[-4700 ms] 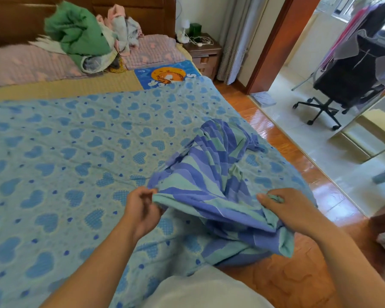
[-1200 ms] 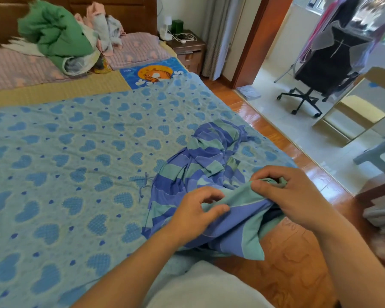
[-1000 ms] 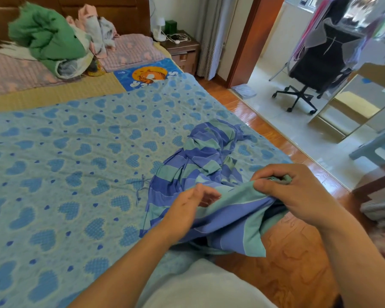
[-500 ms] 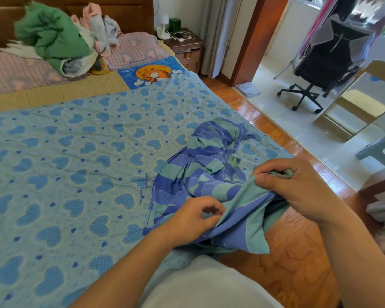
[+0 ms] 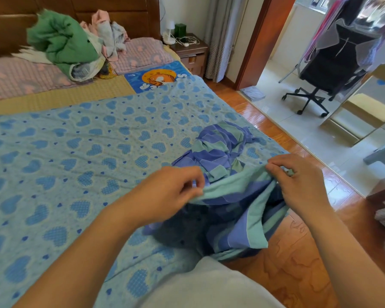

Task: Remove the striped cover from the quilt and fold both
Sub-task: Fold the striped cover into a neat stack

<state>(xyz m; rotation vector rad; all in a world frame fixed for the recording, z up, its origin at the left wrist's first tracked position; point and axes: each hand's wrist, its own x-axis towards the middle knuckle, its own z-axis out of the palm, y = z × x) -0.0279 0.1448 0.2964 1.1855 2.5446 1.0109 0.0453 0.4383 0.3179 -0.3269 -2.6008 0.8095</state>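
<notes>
At the near right corner of the bed [image 5: 53, 103], lying bunched on the heart-print quilt [image 5: 76, 152]: the striped cover [image 5: 220, 152], blue and teal, partly spilling over the mattress edge toward the wooden floor [image 5: 298, 263]. Pinching the cover's teal top edge between thumb and curled fingers, the left hand [image 5: 165, 194]. Gripping the same edge further right, fingers curled tight into the cloth, the right hand [image 5: 298, 183]. Stretching taut between both, that edge, with the rest hanging down in folds beneath. Spreading flat across most of the bed, the quilt, reaching toward a yellow mat [image 5: 60, 96] near the pillows [image 5: 142, 52].

Sitting on the nightstand [image 5: 190, 52] by the headboard: a small white lamp [image 5: 169, 33], a dark green box [image 5: 180, 30] and a white cable [image 5: 187, 41]; contents of the box hidden. Showing on a blue panel [image 5: 158, 78] past the quilt's far edge: an orange cartoon figure and white letters, possibly "S…ER", partly covered and hard to read. Heaping against the headboard, a green blanket [image 5: 60, 41] and loose clothes [image 5: 109, 34].
</notes>
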